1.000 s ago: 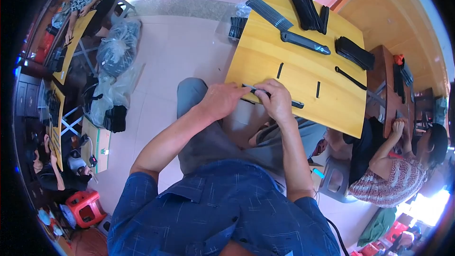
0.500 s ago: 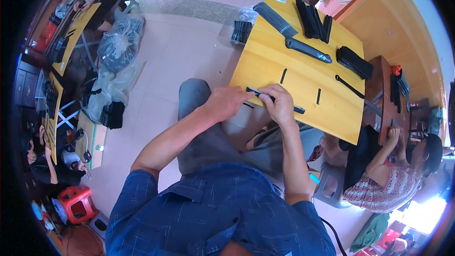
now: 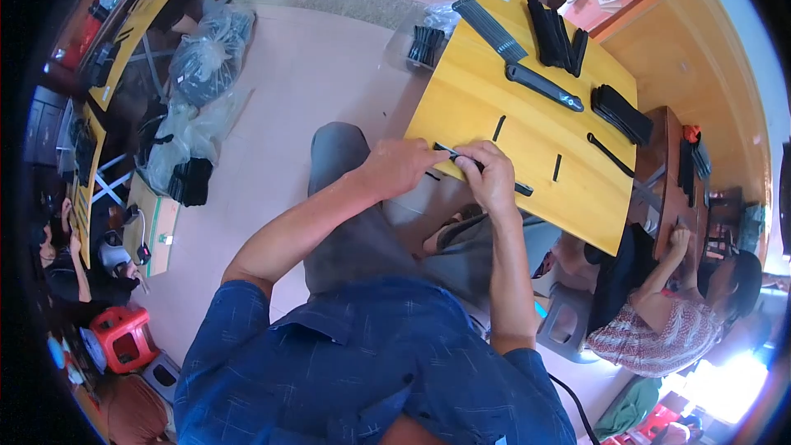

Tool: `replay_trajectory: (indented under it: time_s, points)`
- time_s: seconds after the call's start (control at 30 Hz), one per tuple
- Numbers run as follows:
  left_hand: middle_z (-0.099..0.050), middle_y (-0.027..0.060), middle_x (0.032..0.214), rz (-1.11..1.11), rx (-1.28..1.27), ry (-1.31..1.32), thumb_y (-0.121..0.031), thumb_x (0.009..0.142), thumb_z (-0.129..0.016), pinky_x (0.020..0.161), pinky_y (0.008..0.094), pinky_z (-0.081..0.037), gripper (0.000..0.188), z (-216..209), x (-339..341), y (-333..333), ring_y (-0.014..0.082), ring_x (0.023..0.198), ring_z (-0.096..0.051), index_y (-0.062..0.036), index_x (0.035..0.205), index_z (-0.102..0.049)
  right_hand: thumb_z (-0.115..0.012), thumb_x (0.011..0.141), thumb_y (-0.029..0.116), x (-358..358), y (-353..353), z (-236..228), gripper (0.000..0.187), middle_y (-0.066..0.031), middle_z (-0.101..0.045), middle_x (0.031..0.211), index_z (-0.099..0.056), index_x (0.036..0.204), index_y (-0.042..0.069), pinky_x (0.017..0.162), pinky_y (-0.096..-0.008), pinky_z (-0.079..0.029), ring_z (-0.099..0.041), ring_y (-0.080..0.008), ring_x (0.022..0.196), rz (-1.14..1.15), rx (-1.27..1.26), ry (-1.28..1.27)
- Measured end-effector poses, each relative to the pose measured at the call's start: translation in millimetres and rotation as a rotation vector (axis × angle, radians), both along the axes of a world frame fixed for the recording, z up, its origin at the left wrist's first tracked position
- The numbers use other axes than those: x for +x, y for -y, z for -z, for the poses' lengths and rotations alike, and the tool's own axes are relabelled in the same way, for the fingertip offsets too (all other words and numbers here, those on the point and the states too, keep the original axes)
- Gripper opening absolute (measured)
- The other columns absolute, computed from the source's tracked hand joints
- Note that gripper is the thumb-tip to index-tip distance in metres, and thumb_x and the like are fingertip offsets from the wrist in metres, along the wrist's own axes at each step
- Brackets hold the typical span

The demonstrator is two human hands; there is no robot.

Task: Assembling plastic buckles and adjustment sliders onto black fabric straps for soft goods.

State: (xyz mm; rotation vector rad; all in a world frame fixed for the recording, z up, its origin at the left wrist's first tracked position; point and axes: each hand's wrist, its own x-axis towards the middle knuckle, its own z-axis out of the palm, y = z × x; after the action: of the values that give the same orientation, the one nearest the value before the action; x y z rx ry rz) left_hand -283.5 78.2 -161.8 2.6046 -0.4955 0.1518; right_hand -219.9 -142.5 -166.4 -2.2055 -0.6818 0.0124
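My left hand [image 3: 402, 166] and my right hand [image 3: 493, 175] are close together at the near edge of a yellow table [image 3: 449, 103]. Both are closed on a long, narrow dark strip [image 3: 446, 149], its left end showing between the hands and its other end past my right hand. My fingers hide its middle, so its exact kind is unclear. Two short black strips [image 3: 500, 128] lie apart on the table beyond my hands. Farther off lies a long black handle-like piece [image 3: 544, 86] with a light mark at one end.
Slim grey strips [image 3: 492, 30], black bundles [image 3: 552, 37], a black stack [image 3: 622, 114] and a thin black strap [image 3: 610, 155] lie on the table. A clear bin [image 3: 404, 51] stands beside it. A person [image 3: 659, 321] sits at right; plastic bags [image 3: 210, 62] are at left.
The view has shifted slightly. Both hands stay closed on the dark strip at the table edge, with only a small change in the fingers.
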Motion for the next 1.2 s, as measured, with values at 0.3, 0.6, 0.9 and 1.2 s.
replay_trajectory:
  time_s: [0.3,0.6,0.9,1.2]
  points:
    - [-0.067,0.0083,0.083,-0.007,-0.065,0.02,-0.018,0.098,-0.055,0.065,0.045,-0.056,0.03,3.8,1.2,-1.6,0.0293,0.077,-0.07,-0.0222,0.12,-0.075,-0.076,0.087,0.015,0.9,0.1,2.1,0.015,-0.0115,-0.071,0.093,-0.078,0.098,0.006,0.08,-0.0392,-0.054,-0.069,-0.0307,0.09,-0.002,0.03,-0.025]
    - [-0.067,0.0083,0.082,0.008,-0.103,0.077,-0.021,0.099,-0.055,0.064,0.0447,-0.056,0.028,12.2,4.3,-4.6,0.029,0.076,-0.07,-0.0218,0.119,-0.075,-0.076,0.086,0.015,-0.1,0.1,1.1,0.015,-0.0119,-0.07,0.091,-0.078,0.098,0.006,0.08,-0.0394,-0.054,-0.069,-0.0312,0.089,-0.002,0.032,-0.022]
    - [-0.067,0.0088,0.081,0.016,-0.112,0.054,-0.021,0.1,-0.055,0.066,0.0453,-0.056,0.027,9.1,4.8,-6.7,0.0296,0.076,-0.07,-0.021,0.117,-0.076,-0.076,0.087,0.015,-0.3,-0.7,2.3,0.015,-0.0119,-0.07,0.092,-0.078,0.098,0.006,0.08,-0.0397,-0.054,-0.069,-0.0315,0.089,0.004,0.027,-0.026]
    - [-0.07,0.0102,0.084,0.044,-0.012,-0.022,-0.018,0.096,-0.055,0.069,0.0478,-0.056,0.028,-14.7,8.8,-5.9,0.032,0.081,-0.071,-0.0216,0.113,-0.077,-0.077,0.085,0.015,-1.2,-0.5,0.7,0.016,-0.0113,-0.069,0.09,-0.079,0.098,0.006,0.079,-0.0399,-0.054,-0.069,-0.0311,0.088,-0.004,0.015,-0.044]
